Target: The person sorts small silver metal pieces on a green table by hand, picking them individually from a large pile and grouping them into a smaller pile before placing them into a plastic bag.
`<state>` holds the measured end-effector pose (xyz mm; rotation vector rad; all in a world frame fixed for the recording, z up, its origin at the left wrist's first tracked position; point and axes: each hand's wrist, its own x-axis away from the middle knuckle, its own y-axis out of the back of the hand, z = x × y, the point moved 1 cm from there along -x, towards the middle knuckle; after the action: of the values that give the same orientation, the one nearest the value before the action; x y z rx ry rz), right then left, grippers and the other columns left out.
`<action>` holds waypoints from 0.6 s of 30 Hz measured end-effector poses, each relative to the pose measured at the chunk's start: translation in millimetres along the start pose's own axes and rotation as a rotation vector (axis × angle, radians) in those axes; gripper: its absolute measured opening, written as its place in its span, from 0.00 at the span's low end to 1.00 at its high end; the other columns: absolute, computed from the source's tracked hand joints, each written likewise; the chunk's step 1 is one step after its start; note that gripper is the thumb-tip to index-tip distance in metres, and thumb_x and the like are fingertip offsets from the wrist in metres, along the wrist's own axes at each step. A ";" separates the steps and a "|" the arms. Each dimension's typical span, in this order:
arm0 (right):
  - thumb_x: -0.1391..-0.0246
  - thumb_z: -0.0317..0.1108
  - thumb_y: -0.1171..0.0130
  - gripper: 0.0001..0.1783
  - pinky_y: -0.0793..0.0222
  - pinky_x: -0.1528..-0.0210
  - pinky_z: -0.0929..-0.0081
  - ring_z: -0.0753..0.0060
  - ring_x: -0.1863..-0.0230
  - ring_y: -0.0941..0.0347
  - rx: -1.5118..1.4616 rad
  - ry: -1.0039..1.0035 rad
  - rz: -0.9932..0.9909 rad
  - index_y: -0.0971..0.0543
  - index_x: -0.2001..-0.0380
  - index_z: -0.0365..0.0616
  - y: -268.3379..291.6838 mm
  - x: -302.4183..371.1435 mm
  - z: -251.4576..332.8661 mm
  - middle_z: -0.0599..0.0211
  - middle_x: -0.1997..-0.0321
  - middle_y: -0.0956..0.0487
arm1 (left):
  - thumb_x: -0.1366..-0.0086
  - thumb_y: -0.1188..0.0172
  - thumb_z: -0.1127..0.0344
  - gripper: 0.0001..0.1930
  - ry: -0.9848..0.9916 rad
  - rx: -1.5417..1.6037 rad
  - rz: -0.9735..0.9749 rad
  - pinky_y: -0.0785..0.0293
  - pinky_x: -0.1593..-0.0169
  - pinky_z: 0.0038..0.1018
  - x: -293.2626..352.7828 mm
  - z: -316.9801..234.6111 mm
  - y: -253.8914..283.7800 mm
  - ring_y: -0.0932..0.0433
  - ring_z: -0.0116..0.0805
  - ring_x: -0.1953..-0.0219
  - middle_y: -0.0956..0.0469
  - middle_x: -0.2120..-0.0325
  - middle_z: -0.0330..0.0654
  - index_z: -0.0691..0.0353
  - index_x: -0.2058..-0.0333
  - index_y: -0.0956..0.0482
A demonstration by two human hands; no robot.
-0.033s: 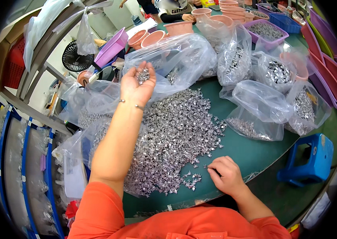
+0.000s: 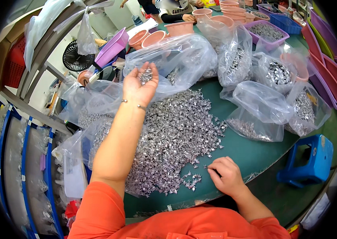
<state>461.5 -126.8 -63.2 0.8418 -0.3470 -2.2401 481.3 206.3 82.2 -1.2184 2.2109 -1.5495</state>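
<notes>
My left hand point(image 2: 140, 88) is raised palm up over the far side of the heap, its fingers curled around a small handful of silvery metal pieces point(image 2: 145, 76). A thin open bangle circles that wrist. Below it a large heap of small shiny metal pieces point(image 2: 176, 131) spreads over the green table point(image 2: 232, 149). At the near right of the heap, my right hand point(image 2: 226, 174) rests low at the table with thumb and forefinger closed together. One tiny silvery piece point(image 2: 205, 166) shows at their tips. A few pieces point(image 2: 192, 181) lie apart from the heap's near edge.
Clear plastic bags point(image 2: 262, 101) of metal parts crowd the table's far and right sides. Behind them stand pinkish tubs point(image 2: 179, 28) and a purple basin point(image 2: 266, 32) of parts. A blue stool point(image 2: 308, 159) is at right, a black fan point(image 2: 77, 56) at left. Another person's hand point(image 2: 188, 17) is across the table.
My left hand has shifted slightly to the right and down with its handful of metal pieces. My right hand has stayed in place.
</notes>
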 end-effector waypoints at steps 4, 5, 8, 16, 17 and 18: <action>0.53 0.25 0.34 0.05 0.28 0.64 0.63 0.56 0.66 0.26 0.002 0.000 -0.003 0.19 0.71 0.41 -0.4 1.0 -2.0 0.63 0.67 0.21 | 0.22 0.65 0.58 0.25 0.003 0.048 -0.015 0.28 0.38 0.48 -1.3 18.2 -2.5 0.32 0.59 0.41 0.35 0.43 0.63 0.79 0.44 0.36; 0.53 0.25 0.34 0.05 0.28 0.64 0.64 0.56 0.66 0.26 0.003 0.003 -0.001 0.19 0.71 0.41 -0.2 1.0 -1.8 0.63 0.67 0.21 | 0.22 0.66 0.58 0.25 0.005 0.055 -0.001 0.29 0.37 0.49 -3.2 20.2 -3.6 0.32 0.58 0.40 0.36 0.42 0.63 0.79 0.43 0.37; 0.53 0.25 0.34 0.05 0.29 0.64 0.63 0.56 0.66 0.26 0.006 0.010 -0.002 0.19 0.71 0.42 -0.8 -0.1 -0.3 0.63 0.67 0.21 | 0.21 0.68 0.55 0.28 -0.026 0.058 0.042 0.32 0.36 0.49 -15.1 19.2 -5.0 0.37 0.57 0.36 0.39 0.39 0.64 0.78 0.39 0.41; 0.53 0.24 0.34 0.05 0.29 0.64 0.63 0.56 0.66 0.26 0.000 0.003 -0.008 0.20 0.71 0.41 -2.2 2.7 -1.8 0.62 0.67 0.22 | 0.25 0.61 0.49 0.39 0.011 -0.526 -0.049 0.77 0.27 0.53 -32.8 17.5 -22.1 0.70 0.56 0.25 0.61 0.29 0.64 0.74 0.30 0.61; 0.53 0.24 0.35 0.05 0.29 0.63 0.63 0.55 0.66 0.26 0.008 0.012 -0.016 0.20 0.71 0.41 -2.1 3.4 -2.6 0.61 0.67 0.22 | 0.26 0.59 0.51 0.38 -0.012 -0.581 -0.047 0.73 0.27 0.54 -37.1 18.7 -21.2 0.66 0.57 0.26 0.58 0.30 0.65 0.75 0.31 0.57; 0.53 0.24 0.35 0.05 0.28 0.63 0.63 0.55 0.65 0.25 0.016 0.020 -0.025 0.20 0.70 0.41 -1.4 2.6 -3.7 0.61 0.67 0.22 | 0.27 0.57 0.53 0.36 -0.034 -0.636 -0.045 0.69 0.27 0.55 -45.9 18.7 -19.1 0.62 0.58 0.26 0.54 0.31 0.66 0.77 0.32 0.54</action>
<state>461.8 -127.6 -67.9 0.8812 -0.3475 -2.2527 531.3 223.1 76.7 -1.4271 2.7713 -0.8310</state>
